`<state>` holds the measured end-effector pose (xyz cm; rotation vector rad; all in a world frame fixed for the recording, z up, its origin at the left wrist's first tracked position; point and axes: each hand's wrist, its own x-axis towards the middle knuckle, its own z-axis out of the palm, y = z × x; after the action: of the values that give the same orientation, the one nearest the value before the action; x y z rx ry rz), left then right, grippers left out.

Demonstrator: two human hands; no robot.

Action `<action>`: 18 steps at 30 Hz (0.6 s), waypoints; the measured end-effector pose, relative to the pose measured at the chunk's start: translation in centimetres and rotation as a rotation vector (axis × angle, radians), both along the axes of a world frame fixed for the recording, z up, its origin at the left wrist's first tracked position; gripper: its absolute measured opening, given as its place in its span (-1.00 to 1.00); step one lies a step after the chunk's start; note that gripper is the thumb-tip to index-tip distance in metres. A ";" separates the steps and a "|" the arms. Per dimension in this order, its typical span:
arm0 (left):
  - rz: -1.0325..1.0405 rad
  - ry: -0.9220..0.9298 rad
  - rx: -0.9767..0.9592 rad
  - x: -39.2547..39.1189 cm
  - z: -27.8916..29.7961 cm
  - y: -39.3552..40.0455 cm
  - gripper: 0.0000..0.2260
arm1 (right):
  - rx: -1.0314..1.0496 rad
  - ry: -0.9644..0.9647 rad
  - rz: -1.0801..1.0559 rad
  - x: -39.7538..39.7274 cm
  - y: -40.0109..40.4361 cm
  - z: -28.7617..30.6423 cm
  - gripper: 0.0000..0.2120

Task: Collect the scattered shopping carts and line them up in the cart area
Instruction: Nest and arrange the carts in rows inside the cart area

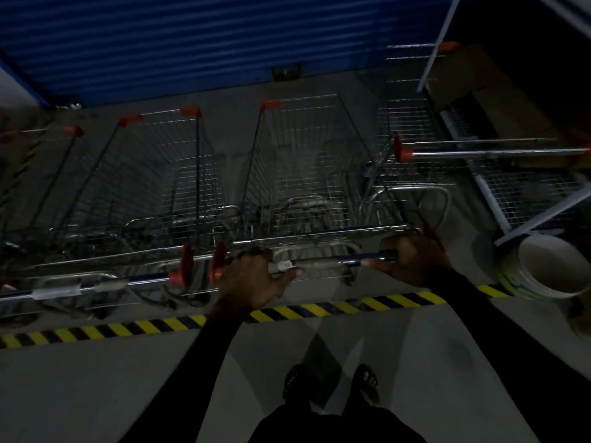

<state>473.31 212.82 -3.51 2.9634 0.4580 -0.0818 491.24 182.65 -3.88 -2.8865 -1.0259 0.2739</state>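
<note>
Hazard tape (287,311) across grey floor (160,378)

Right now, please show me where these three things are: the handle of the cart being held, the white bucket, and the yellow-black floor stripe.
cart handle (323,263): head view, bare bar between the hands.
white bucket (524,284): head view, outer wall, left side.
floor stripe (153,325): head view, yellow band left of the arm.

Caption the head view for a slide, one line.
Both hands, left and right, grip a cart's handle beside parked carts, past the striped floor tape, facing a blue shutter.
</note>
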 end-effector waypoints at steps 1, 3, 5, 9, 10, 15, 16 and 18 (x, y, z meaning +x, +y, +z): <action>-0.011 -0.028 -0.044 0.2 0.1 -0.6 -0.28 | 0.071 -0.012 0.003 -0.1 -0.3 -0.2 -0.23; -0.065 -0.110 -0.098 0.8 -0.3 -2.3 -0.38 | 0.202 -0.060 0.020 -0.3 -1.3 -0.6 -0.36; -0.182 -0.184 -0.096 1.8 -1.3 -4.8 -0.53 | 0.307 -0.098 -0.052 -1.3 -2.8 -0.7 -0.45; -0.350 -0.356 -0.141 4.6 -1.7 -11.2 -0.67 | 0.445 -0.268 -0.342 -5.5 -6.2 1.2 -0.69; -0.397 -0.384 -0.164 5.5 -1.5 -12.8 -0.67 | 0.449 -0.277 -0.421 -6.5 -7.3 1.5 -0.69; -0.619 -0.337 -0.283 9.2 0.6 -21.4 -0.65 | 0.441 -0.231 -0.755 -11.1 -13.6 1.2 -0.74; -0.666 -0.321 -0.299 9.8 0.9 -23.0 -0.63 | 0.441 -0.237 -0.787 -11.8 -14.8 1.3 -0.74; -0.749 -0.310 -0.316 10.8 1.5 -26.1 -0.63 | 0.446 -0.256 -0.837 -12.9 -17.1 1.4 -0.73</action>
<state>484.12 186.68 -2.05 2.5946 -0.6451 0.2045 478.33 165.51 -2.47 -2.6625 0.1653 -0.3350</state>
